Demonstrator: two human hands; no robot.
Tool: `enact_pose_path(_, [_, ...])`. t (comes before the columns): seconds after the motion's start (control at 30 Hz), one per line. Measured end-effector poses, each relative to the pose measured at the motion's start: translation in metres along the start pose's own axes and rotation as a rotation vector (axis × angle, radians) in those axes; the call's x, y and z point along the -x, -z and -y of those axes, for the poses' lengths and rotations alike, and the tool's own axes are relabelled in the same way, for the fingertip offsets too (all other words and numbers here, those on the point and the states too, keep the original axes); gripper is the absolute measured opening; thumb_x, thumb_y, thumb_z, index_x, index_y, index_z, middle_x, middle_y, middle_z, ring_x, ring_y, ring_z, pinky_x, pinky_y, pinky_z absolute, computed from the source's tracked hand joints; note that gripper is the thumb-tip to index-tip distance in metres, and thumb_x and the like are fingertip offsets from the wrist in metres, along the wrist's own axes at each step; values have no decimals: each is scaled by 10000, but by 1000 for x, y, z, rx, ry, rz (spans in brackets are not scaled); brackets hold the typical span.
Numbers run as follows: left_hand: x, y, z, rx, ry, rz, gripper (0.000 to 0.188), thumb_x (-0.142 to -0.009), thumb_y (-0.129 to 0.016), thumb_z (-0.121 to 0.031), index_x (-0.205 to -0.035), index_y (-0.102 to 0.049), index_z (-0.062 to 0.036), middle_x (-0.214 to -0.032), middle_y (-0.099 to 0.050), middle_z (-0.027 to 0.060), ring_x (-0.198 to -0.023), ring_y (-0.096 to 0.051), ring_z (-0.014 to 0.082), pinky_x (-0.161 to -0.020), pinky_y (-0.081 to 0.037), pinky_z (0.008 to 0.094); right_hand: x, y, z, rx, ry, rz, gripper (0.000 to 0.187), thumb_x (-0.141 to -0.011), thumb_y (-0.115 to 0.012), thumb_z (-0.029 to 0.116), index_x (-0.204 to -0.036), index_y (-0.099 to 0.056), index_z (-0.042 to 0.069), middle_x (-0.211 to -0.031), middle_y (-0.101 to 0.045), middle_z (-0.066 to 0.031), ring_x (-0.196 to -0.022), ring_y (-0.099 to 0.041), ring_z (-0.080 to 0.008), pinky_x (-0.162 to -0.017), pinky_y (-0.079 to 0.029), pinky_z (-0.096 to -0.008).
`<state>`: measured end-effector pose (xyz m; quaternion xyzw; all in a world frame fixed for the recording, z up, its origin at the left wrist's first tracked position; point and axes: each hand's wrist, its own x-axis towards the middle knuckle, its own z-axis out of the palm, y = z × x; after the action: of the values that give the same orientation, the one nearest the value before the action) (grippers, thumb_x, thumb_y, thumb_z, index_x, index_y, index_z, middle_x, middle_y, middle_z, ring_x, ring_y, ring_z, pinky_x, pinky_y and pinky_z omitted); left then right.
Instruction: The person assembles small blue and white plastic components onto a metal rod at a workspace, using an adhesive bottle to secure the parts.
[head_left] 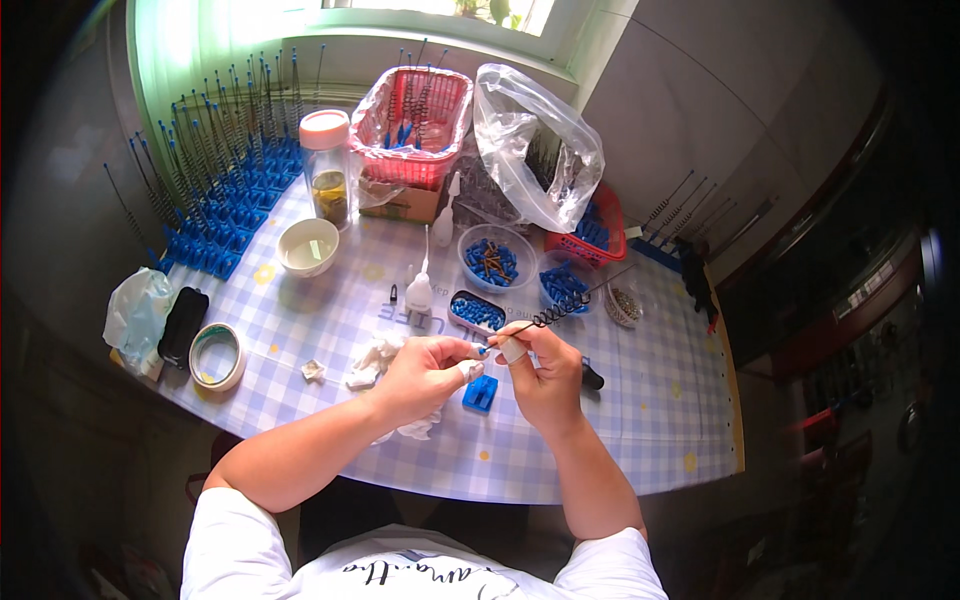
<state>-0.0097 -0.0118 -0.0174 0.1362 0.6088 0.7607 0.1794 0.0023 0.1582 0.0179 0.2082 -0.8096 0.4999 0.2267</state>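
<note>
Well, taking the oval tin [478, 312] of little blue caps as my landmark, I see the work going on just on its near side, where both hands meet. The right hand [545, 375] has thumb and fingers pinched on a dark coiled wire [557, 311], whose coils slant up and away to the right of the tin. The left hand [425, 375] brings forefinger and thumb in around a small blue cap [483, 349] at the wire's near end; whether they are squeezed tight on it, I cannot tell from here. A blue block [480, 394] lies nearer the person than the tin, a white squeeze bottle [419, 290] stands to the tin's left, and a round tub [495, 258] of blue and brown pieces sits behind it. To me this looks like the fitting step, cap against wire end, though I can't make out how far on it is. What the next move calls for, I'd say, is a steady right hand, the wire kept in line, and a light straight push from the left
</note>
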Motion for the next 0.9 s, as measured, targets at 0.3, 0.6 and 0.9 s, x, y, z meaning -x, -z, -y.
enact_pose_path(0.3, [0, 3, -2, -8, 61, 30, 255, -859, -649, -91, -1076, -611, 37, -938, -644, 40, -849, -586, 62, -772, -477, 212, 0, -1, 1, -37, -34, -11, 71, -837, -603, -16, -906, -612, 0, -816, -671, -86, -705, -648, -138, -632, -518, -248])
enact_pose_path(0.6, [-1, -1, 2, 25, -14, -14, 193, -849, -649, -109, -992, -640, 21, -764, -602, -34, -670, -495, 11, -589, -406, 184, 1, -1, -2, -48, -29, -7, 75, -853, -580, -41, -916, -607, -12, -847, -671, -81, -743, -638, -105, -647, -531, -230])
enact_pose_path(0.9, [0, 0, 3, 7, -17, -25, 207, -847, -650, -105, -1008, -634, 23, -785, -611, -26, -695, -512, 16, -615, -421, 185, 1, 0, -5, -8, -7, -19, 64, -848, -589, -42, -900, -610, -10, -851, -654, -74, -751, -634, -109, -654, -534, -236])
